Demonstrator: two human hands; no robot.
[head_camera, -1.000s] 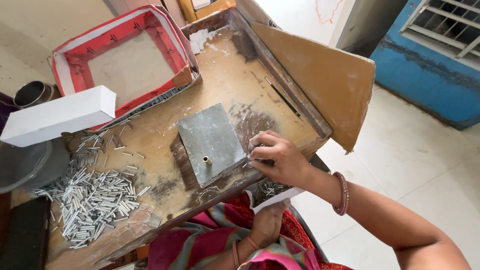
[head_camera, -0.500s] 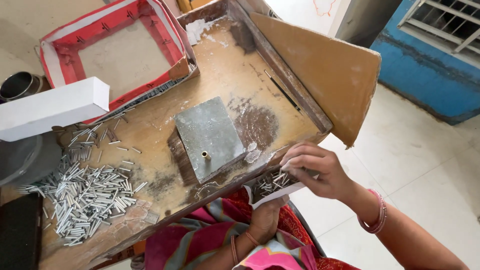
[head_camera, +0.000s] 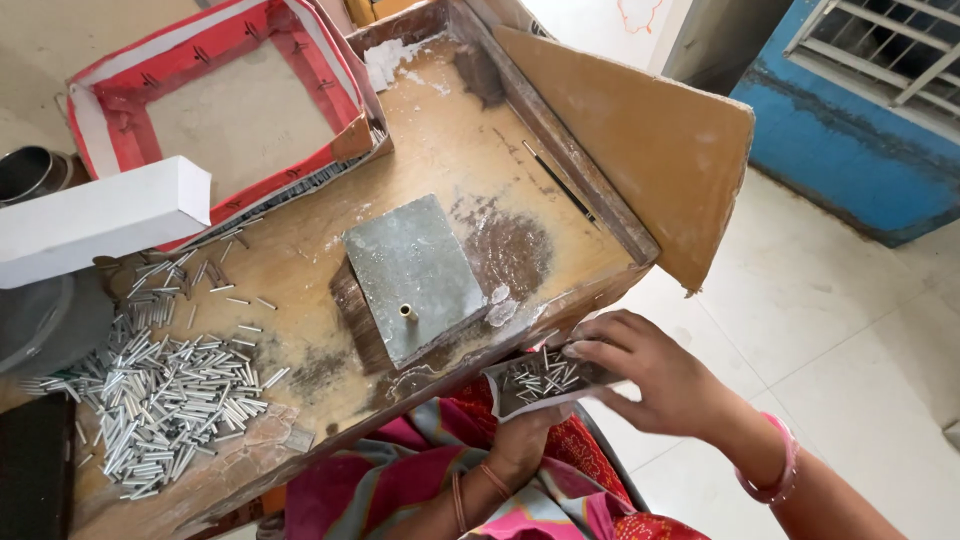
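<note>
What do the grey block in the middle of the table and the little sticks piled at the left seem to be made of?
Grey block: looks like dull metal plate, flat, matte grey, scuffed, with a small brass-coloured pin standing near its front edge. Little sticks: probably thin metal tubes or pins, silvery and glinting; too small to be sure. The table looks like worn, stained wood.

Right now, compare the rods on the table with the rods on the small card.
The rods on the table form a large spread heap on bare wood; the rods on the card are a small cluster. The table's lie untouched; the card's are held by the left hand, the right hand over them. Both are short silvery rods.
</note>
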